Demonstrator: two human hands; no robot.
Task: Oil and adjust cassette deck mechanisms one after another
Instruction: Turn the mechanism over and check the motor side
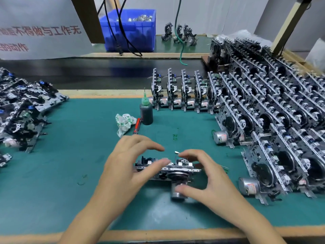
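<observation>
- Handling one cassette deck mechanism (168, 170) at the near middle of the green table (70, 155): your left hand (126, 166) lays straight fingers on its top; your right hand (202, 180) curls round it, thumb on the motor.
- Awaiting, by my judgement: large stack (274, 120), right.
- Probably finished: pile (22, 110), left.
- Oil bottle (146, 111) standing untouched behind, beside a red screwdriver (136, 126).
</observation>
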